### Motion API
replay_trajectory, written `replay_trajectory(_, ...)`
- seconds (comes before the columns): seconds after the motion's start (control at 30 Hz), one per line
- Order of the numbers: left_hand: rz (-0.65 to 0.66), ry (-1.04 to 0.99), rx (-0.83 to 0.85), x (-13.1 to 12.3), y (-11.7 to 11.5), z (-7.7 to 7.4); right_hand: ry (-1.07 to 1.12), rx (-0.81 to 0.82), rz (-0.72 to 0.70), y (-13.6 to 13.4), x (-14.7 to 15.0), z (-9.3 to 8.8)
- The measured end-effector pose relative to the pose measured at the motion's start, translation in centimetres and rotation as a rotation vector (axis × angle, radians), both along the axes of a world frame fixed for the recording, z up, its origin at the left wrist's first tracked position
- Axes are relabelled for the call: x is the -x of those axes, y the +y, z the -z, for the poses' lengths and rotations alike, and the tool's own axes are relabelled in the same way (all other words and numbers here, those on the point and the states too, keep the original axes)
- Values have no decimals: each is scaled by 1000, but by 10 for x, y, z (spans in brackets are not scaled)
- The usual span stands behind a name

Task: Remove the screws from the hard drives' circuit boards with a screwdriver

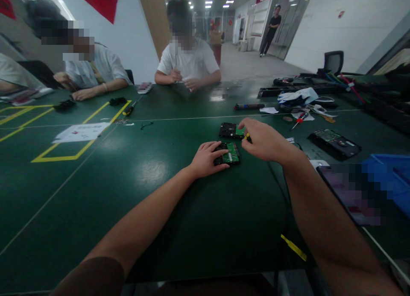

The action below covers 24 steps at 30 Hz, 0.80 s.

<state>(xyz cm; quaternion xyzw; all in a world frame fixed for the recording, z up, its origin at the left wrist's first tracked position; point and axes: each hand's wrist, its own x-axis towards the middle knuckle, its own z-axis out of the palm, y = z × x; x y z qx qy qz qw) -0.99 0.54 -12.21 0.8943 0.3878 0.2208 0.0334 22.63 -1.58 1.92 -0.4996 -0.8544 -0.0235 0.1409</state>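
My left hand point(206, 159) spans the left side of a hard drive point(233, 153) and holds it down on the green table. Its thumb lies along the near edge, and a green circuit board shows face up beside the fingers. My right hand point(261, 138) is closed around a yellow and black screwdriver point(247, 136), mostly hidden by the fingers, just above and to the right of that drive. Behind it lies a second hard drive point(229, 130), partly covered by the right hand. Whether the screwdriver touches either drive I cannot tell.
To the right lie another drive-like unit point(335, 143), a red screwdriver point(299, 121), gloves point(297, 97), a blue bin point(389, 172) and a dark screen point(342, 193). A paper sheet point(81, 132) and a yellow screwdriver point(130, 109) are at left. People sit across the table.
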Motion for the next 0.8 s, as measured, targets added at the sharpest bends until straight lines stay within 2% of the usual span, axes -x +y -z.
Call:
replay_trajectory(0.2,-3,-3,2,0,1,1,2,7,53,-1,2,-1)
replay_trajectory(0.43,-2,4,14,0,0,-2,50,28,-45,-1,2,0)
replay_trajectory(0.63,-1,-3,7,0,0,-1,11,39,35,-1,1,-2)
replay_trajectory(0.8,0,-7,21,0,0,-1,26,44,-35,-1,0,-1)
